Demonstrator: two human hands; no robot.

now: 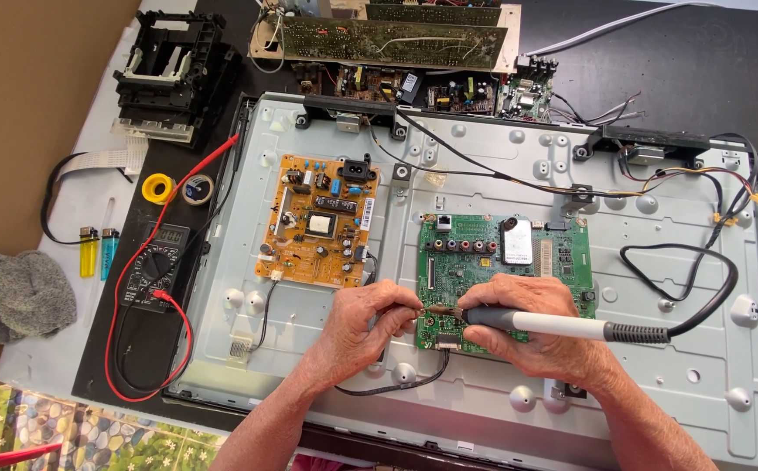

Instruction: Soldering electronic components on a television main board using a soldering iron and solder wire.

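At the lower edge of the green circuit board [518,262], which is mounted on the grey metal back panel [658,349] of an opened flat-screen set, both hands meet. The right hand [527,327] has its fingers wrapped around a soldering iron [562,324] with a white handle and dark grip, its tip pointing left toward the board's lower left corner; the iron's black cord [702,288] loops to the right of the green board. The left hand [366,323] pinches a thin strand, apparently solder wire, between thumb and forefinger just beside the iron's tip; the strand itself is too fine to identify with certainty. Left of the green board sits an orange power supply board [316,222], fixed to the same panel. Further left of it, on the dark surface [113,349], lie a black multimeter [154,262] with red leads [122,349], a yellow solder spool [159,187] and a roll of tape [198,188]. Two lighters [98,251] and a grey cloth [17,296] lie beyond the multimeter.
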